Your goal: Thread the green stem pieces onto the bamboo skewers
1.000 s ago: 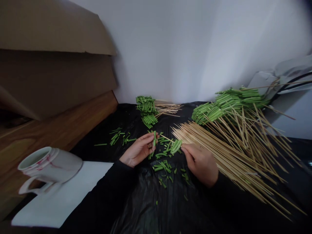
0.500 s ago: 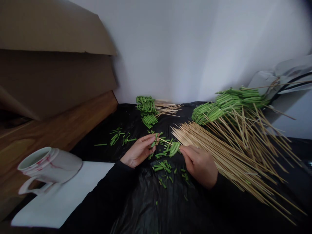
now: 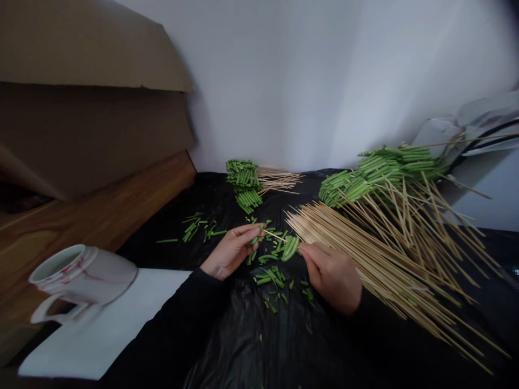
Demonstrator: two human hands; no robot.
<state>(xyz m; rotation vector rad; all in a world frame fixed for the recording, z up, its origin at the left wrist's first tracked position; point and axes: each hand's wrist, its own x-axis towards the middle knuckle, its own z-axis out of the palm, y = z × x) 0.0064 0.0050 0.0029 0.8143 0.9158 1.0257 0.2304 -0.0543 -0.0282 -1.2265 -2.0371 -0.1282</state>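
Note:
Between my hands a thin wooden skewer (image 3: 274, 235) runs level, with several green bean pieces (image 3: 290, 248) threaded side by side near its right part. My right hand (image 3: 335, 274) pinches the skewer just right of these pieces. At the skewer's left tip, my left hand (image 3: 232, 249) holds a short green bean piece (image 3: 260, 232) between thumb and fingers. Loose cut bean pieces (image 3: 271, 276) lie on the black plastic sheet (image 3: 243, 335) below and around the hands. Bare skewers (image 3: 365, 248) are spread in a large bundle beside my right hand.
Filled bean skewers are stacked at the back middle (image 3: 245, 181) and back right (image 3: 377, 170). More cut beans (image 3: 193, 226) lie at the left. A mug (image 3: 95, 273) stands on white paper (image 3: 101, 337), with a cardboard box (image 3: 93, 129) behind. White bags (image 3: 486, 116) are at the right.
The bean piece in my left hand has tilted slightly at the skewer's tip. My right hand and the threaded pieces have barely moved.

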